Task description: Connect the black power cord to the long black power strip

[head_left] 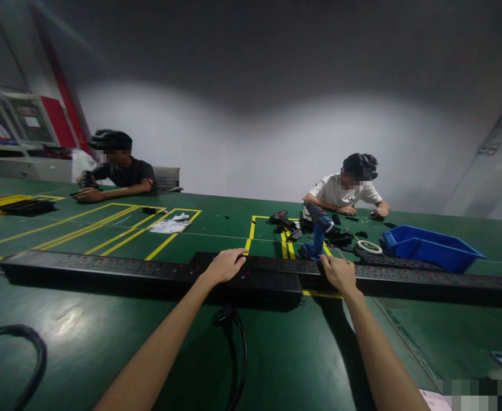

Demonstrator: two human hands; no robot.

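Note:
Long black power strips with rows of sockets lie across the green table. My left hand (225, 265) is closed on the top of the middle black power strip (272, 287), its fingers held together. To the right, my right hand (339, 274) has its fingers curled over the far edge of the right black power strip (405, 281). Just beyond that hand a blue cordless drill (318, 228) stands upright. A black cable (243, 348) runs from below the middle strip toward me. The left power strip (101, 273) reaches to the far left.
A blue bin (433, 246), a tape roll (369, 246), another drill (282, 218) and black parts lie at the back right. White papers (169, 224) and a yellow tray (3, 204) are further left. Two people sit across the green table (105, 354). Black cable curves at front left.

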